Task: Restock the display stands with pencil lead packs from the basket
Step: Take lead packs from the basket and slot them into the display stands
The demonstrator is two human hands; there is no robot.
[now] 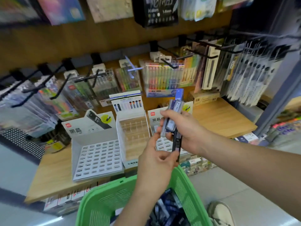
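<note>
Picking one pack from the bunch — above the basket (101, 203).
Right hand (185, 129) grips fanned lead packs (176, 103); left hand's (156, 162) fingers pinch a dark pack's (176, 141) lower end — draw it straight out, keep the rest clamped, then seat it in the slotted stand (97, 159).

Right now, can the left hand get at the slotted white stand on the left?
Probably yes. The stand lies open to the left of the left hand, with nothing between them. But the hand pinches the end of a dark pack that the right hand also holds, so its grip is not free.
</note>
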